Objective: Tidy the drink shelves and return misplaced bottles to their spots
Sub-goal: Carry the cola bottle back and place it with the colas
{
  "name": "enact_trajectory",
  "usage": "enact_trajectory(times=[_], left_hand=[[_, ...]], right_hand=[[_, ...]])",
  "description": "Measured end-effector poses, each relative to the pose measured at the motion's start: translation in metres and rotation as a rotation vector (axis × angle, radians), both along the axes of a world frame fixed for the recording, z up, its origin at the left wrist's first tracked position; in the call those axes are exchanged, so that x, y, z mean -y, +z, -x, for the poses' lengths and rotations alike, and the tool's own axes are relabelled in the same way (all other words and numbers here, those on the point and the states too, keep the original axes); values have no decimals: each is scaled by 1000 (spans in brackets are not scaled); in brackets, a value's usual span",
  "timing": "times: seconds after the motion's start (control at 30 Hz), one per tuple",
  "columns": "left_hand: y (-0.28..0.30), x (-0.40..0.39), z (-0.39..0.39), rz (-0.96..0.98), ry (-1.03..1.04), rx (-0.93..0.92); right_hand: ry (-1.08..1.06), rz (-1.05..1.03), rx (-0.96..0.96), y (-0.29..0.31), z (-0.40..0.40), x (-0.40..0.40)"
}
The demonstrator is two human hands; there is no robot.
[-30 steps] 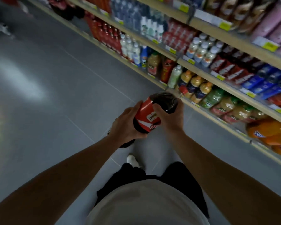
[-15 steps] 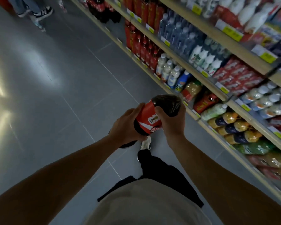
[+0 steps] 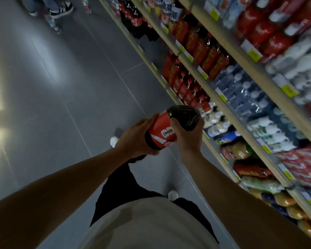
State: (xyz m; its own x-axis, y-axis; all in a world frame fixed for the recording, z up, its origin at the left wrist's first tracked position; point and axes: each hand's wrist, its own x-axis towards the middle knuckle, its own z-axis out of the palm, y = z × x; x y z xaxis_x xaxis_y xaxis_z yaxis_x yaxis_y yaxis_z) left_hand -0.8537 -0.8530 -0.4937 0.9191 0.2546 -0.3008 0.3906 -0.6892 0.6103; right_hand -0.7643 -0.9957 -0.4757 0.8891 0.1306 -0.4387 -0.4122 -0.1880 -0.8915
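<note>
Head view: cola bottle [image 3: 171,130] is held tilted over the grey floor [image 3: 64,97], gripped at the label by the left hand [image 3: 135,139] and at the dark end by the right hand [image 3: 187,135]. Stocked shelves [image 3: 228,112] are seen at right.

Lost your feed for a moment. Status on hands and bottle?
Left hand and right hand both gripping cola bottle. Bottle off shelf, over aisle floor. Shelves to right. Feet of another person far ahead.
</note>
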Motion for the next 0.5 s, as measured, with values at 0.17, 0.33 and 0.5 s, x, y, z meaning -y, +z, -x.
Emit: enact_trajectory(times=[0.17,0.33,0.5], left_hand=[[-1,-146,-73,39,-54,18],[5,-267,-143,28,-120,63],[-12,-366,-228,2,-210,43]], right_hand=[[-56,16,-24,4,-65,-146],[-106,-14,-50,11,-130,-257],[-197,0,-62,-4,-203,-349]])
